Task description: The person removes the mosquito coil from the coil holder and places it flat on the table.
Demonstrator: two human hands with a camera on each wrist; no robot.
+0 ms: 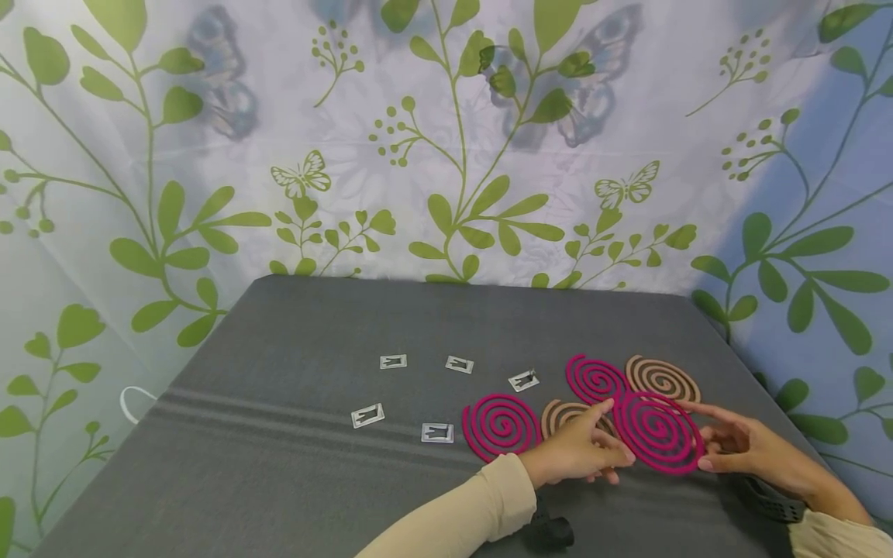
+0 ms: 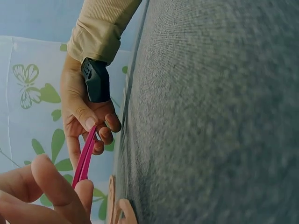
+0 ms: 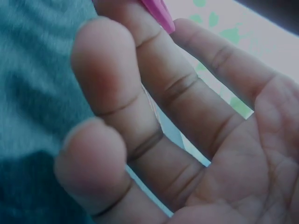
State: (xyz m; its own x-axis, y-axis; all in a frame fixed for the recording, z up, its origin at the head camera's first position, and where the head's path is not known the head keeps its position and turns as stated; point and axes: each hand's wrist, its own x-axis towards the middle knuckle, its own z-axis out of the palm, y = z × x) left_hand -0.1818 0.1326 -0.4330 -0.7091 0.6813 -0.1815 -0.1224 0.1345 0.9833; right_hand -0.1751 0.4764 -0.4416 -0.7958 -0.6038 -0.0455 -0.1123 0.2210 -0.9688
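A pink mosquito coil (image 1: 658, 425) is held tilted between both hands above the grey table. My left hand (image 1: 575, 449) pinches its left edge, and my right hand (image 1: 760, 449) grips the right edge with thumb and fingers. Edge-on in the left wrist view, the coil (image 2: 84, 161) shows as two thin pink layers. Only a pink tip of it (image 3: 161, 14) appears in the right wrist view, by the fingers. Behind it on the table lie another pink coil (image 1: 598, 379) and a tan coil (image 1: 663, 379). A second tan coil (image 1: 558, 415) is partly hidden by my left hand.
Left of my left hand, one more pink coil (image 1: 502, 425) lies flat. Several small metal coil stands, among them a near one (image 1: 437, 432) and a far one (image 1: 393, 362), are spread over the grey tabletop (image 1: 279, 465). A leaf-patterned curtain (image 1: 446, 155) hangs behind.
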